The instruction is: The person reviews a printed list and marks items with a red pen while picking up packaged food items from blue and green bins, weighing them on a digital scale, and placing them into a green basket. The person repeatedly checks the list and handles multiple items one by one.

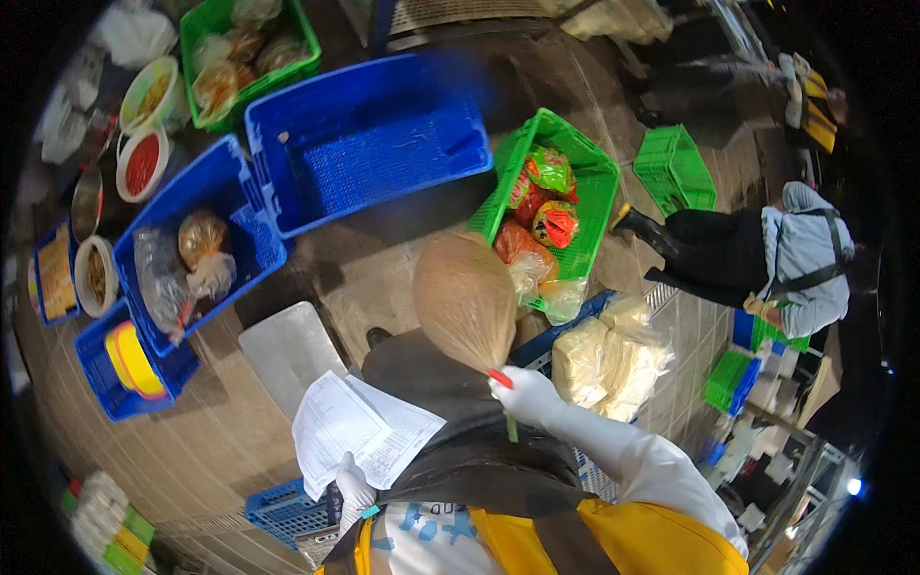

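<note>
My right hand (528, 397), in a white glove, grips the gathered neck of a full clear plastic bag (466, 298) with light-brown contents. A red band or tie (500, 379) shows at the neck beside my fingers. The bag's round body is in front of me, next to a green crate (596, 237) that holds several filled bags and packets. Lower left, my gloved left hand (353, 483) holds printed paper sheets (352, 424) that bear tables and writing. Beyond the sheets is a flat metal lid or plate (291, 348).
Two large blue crates (374, 136) (248, 248) stand ahead; the left one holds bagged goods. Another green crate (316, 54) is behind them. White tubs (144, 164) with food line the far left. Pale bagged blocks (607, 359) are at right. A person (798, 244) bends over farther right.
</note>
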A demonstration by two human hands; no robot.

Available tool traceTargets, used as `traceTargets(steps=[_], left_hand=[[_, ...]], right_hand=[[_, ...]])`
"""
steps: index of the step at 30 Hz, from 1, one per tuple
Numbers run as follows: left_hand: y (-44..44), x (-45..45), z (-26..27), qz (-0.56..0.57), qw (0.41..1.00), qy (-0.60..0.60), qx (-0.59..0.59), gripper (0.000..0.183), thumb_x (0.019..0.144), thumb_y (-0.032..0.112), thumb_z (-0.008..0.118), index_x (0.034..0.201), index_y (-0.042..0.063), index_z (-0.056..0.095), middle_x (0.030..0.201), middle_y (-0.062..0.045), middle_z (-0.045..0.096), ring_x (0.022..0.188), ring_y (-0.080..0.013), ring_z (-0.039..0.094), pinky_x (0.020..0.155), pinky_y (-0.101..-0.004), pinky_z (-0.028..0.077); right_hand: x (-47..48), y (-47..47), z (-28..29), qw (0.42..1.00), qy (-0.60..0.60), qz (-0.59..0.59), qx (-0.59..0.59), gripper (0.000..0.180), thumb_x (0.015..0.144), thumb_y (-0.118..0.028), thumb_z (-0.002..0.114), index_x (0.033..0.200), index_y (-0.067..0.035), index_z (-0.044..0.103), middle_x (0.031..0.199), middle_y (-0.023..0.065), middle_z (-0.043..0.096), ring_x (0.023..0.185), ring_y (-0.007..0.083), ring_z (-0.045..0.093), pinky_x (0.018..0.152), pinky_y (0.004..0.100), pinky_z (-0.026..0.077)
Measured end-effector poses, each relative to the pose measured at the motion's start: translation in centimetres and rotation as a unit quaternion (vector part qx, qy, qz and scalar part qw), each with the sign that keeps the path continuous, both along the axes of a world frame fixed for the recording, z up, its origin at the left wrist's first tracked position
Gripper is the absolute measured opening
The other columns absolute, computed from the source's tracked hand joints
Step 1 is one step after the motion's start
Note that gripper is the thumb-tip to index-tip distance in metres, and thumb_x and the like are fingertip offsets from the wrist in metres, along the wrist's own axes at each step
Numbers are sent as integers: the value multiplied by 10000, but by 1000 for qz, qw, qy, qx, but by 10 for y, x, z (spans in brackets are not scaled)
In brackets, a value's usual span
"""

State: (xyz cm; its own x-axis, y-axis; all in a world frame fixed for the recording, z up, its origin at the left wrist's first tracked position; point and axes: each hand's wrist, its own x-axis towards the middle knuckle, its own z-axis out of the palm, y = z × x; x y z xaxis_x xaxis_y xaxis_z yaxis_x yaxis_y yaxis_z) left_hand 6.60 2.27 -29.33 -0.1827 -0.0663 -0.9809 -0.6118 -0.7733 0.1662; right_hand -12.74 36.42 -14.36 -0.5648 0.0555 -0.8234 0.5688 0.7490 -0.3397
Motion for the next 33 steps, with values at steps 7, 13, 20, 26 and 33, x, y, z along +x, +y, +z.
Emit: traceTargets(steps=[7, 13, 20, 26, 33], left_hand=[[85, -114, 42, -96, 990, 10, -107, 316, 904, 120, 438, 1155, -70, 445, 1135, -138, 517, 1074, -249, 482, 959, -338, 345], [136, -137, 20, -53, 998, 21, -17, 278, 897, 140, 436, 1102, -40, 490, 1082, -144, 553, 1026, -296, 518, 939, -397, 394], [163, -164, 38, -73, 996, -20, -37, 304, 899, 118, 442, 1144, -61, 453, 1112, -174, 537, 1040, -325, 519, 922, -413, 419], [175, -159, 28, -89, 995, -54, -14, 324, 906, 137, 424, 1149, -74, 461, 1137, -196, 534, 1055, -338, 519, 944, -428, 408], [191, -167, 43, -89, 993, -41, -69, 291, 895, 112, 479, 1132, -57, 479, 1056, -166, 569, 968, -306, 564, 865, -398, 464]], right_hand=[[20, 132, 60, 973, -127, -190, -41, 309, 849, -364, 497, 863, -68, 585, 756, 142, 620, 728, 330, 603, 667, 390, 460], [41, 185, 8, 977, -61, -204, -8, 336, 843, -378, 474, 859, -65, 595, 824, 186, 623, 814, 361, 596, 705, 418, 458], [64, 239, -33, 964, -210, -141, 77, 362, 847, -363, 423, 955, -71, 608, 911, 192, 628, 892, 359, 588, 775, 432, 452], [48, 249, -49, 947, -120, -292, -58, 283, 853, -292, 518, 909, -30, 610, 748, 116, 626, 711, 228, 614, 621, 349, 480], [-8, 297, -57, 811, -8, -558, -173, 147, 852, -144, 580, 818, -5, 615, 687, 19, 569, 578, 96, 470, 563, 221, 375]])
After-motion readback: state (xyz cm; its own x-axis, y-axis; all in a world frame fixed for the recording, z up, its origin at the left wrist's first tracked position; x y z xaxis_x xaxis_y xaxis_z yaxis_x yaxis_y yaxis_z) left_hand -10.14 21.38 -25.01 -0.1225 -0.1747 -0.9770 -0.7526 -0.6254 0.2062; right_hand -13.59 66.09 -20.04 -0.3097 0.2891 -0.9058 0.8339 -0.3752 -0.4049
